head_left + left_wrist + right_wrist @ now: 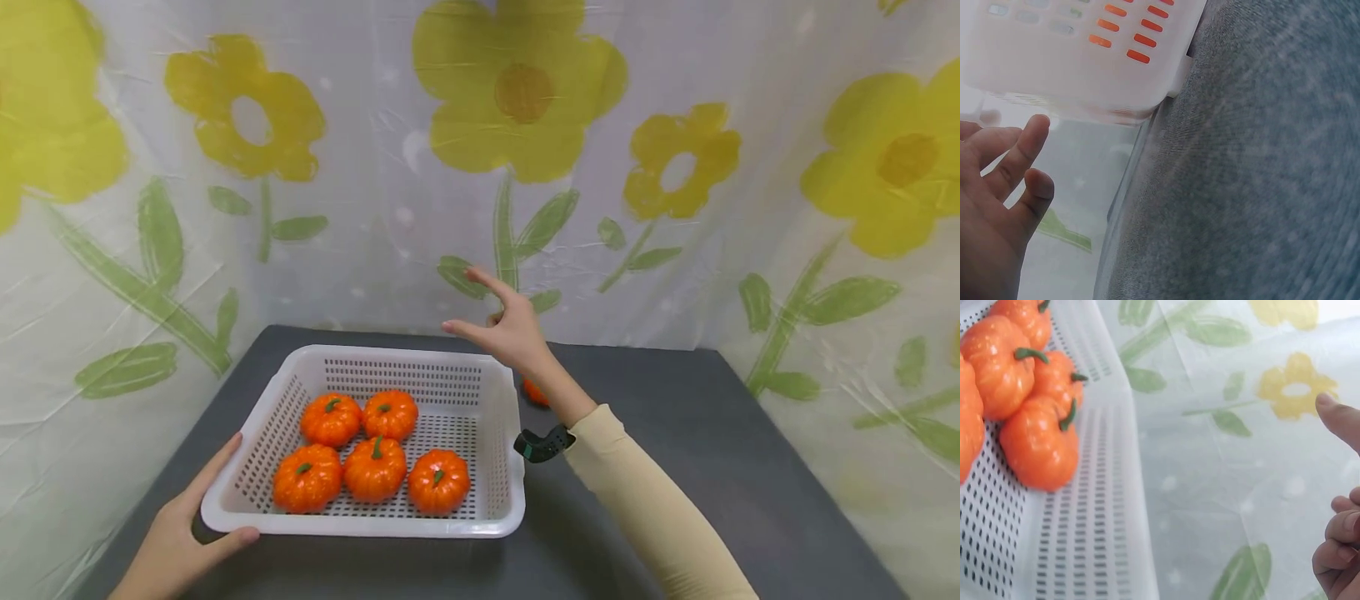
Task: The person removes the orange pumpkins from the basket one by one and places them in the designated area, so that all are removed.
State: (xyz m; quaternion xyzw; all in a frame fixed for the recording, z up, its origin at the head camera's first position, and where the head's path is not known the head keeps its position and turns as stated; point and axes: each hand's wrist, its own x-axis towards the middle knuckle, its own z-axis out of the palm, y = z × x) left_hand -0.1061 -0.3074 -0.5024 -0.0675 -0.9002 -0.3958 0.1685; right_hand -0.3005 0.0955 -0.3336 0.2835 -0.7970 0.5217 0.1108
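Note:
A white plastic basket (360, 527) with slotted walls stands on the left half of the table, holding several small orange toy pumpkins (375, 473) with green stems. At its front left corner is my left hand (176, 525), fingers along the left side and thumb by the front rim. The left wrist view shows relaxed fingertips (1036, 130) close by the basket's wall. Raised above the back right corner, my right hand (513, 329) has thumb and index finger spread apart with nothing between them; its other fingers are bent. Another orange pumpkin (536, 393) lies partly hidden behind the right forearm.
The dark grey table (697, 467) extends to the right of the basket. A pale curtain (360, 225) printed with yellow flowers hangs along the back and both sides. On the right wrist sits a black band (543, 446) below a cream sleeve (652, 508).

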